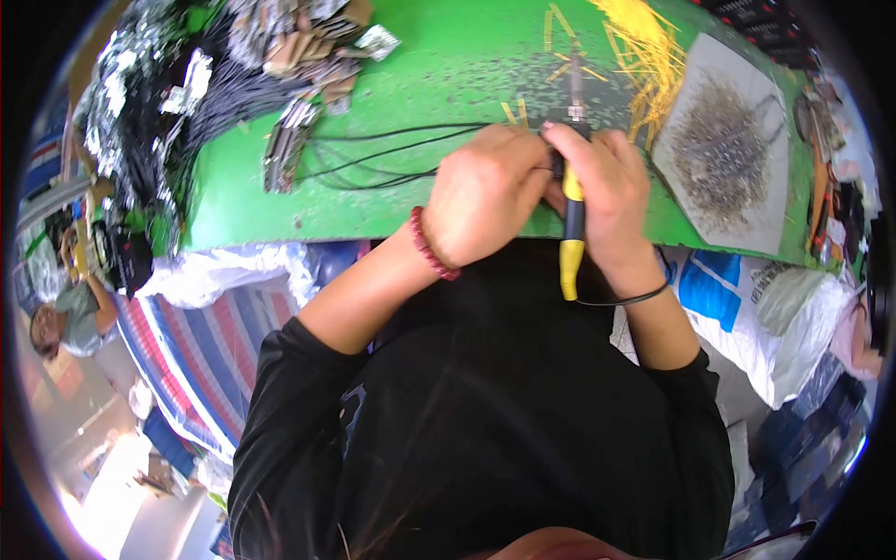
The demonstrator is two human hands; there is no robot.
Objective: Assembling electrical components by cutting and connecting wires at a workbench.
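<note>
Head view, from the far left: a pile of black leads [219, 117] and foil [121, 107] lies on the green tabletop [233, 210], its outer edge blurring into the dark rim. Right of it, a bunch of metal pieces [284, 154] sits at the left end of several thin cables [399, 180], which run right to the left hand [487, 182]. That forearm slants in from the near left, a red bracelet [429, 247] at the wrist. The hand is curled closed, back upward, and appears to grip the cables; its fingertips and the cable ends are hidden. The right hand [605, 187], its forearm rising from the near right, is closed around a yellow-and-black soldering iron [573, 219], metal end pointing far. Thumb and knuckles cover part of the handle. Just where the hands meet is hard to make out. Farther right are yellow strips [647, 70], then a pale board [770, 219] heaped with small bits [721, 154], too fine to tell apart.
</note>
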